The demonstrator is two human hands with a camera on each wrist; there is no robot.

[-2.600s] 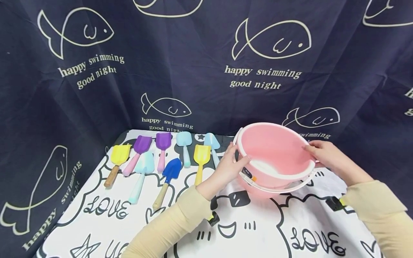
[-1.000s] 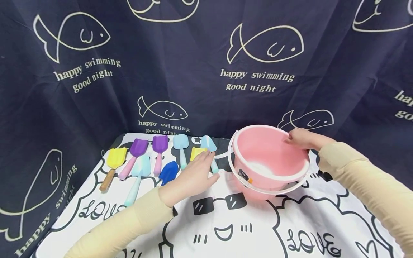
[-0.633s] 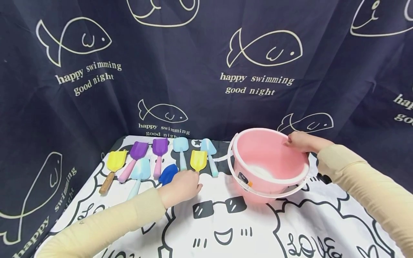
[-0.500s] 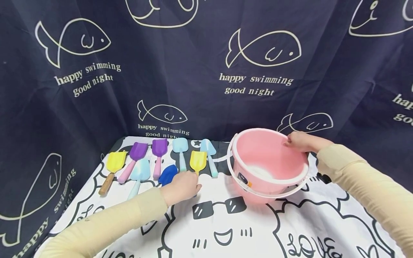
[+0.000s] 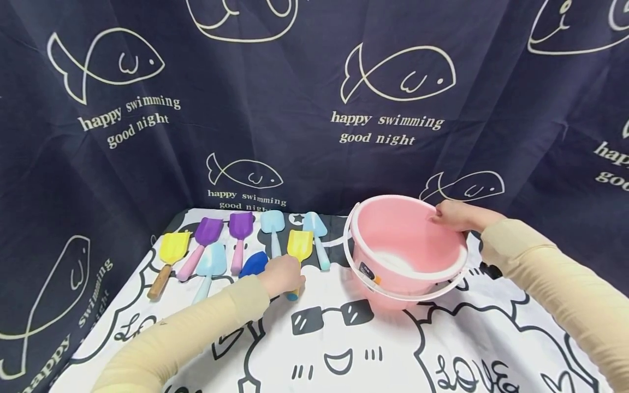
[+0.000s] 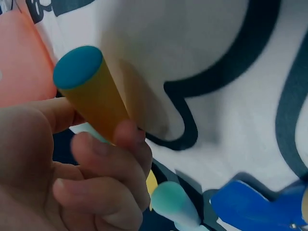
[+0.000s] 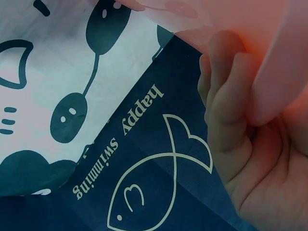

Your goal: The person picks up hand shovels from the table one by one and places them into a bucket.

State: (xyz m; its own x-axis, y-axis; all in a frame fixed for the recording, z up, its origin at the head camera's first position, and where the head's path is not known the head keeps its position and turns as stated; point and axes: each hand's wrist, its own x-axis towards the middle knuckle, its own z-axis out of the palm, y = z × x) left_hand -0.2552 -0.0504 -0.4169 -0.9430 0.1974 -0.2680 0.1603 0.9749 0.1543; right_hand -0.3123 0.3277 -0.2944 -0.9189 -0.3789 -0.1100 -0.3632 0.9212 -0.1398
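Observation:
My left hand (image 5: 282, 274) curls its fingers round the handle of a yellow toy shovel (image 5: 300, 244) on the table. In the left wrist view the yellow handle (image 6: 98, 103), with its blue end, sticks out between thumb and fingers. My right hand (image 5: 454, 214) grips the far right rim of a pink bucket (image 5: 393, 292). The bucket tilts toward me, its white handle hanging over the front. In the right wrist view the fingers (image 7: 231, 91) hook over the pink rim. A blue shovel (image 5: 254, 264) lies left of my left hand, partly hidden by it.
Two light blue shovels (image 5: 272, 222) flank the yellow one. Further left lie two purple shovels (image 5: 241, 225), another light blue one (image 5: 212, 259) and a yellow one with a wooden handle (image 5: 174, 248). A dark fish-print curtain (image 5: 304, 109) stands behind the white patterned tablecloth (image 5: 383, 371).
My left hand has left the bucket rim, moved left and taken hold of the yellow shovel's handle, whose blue end now shows. My right hand has shifted back along the bucket rim.

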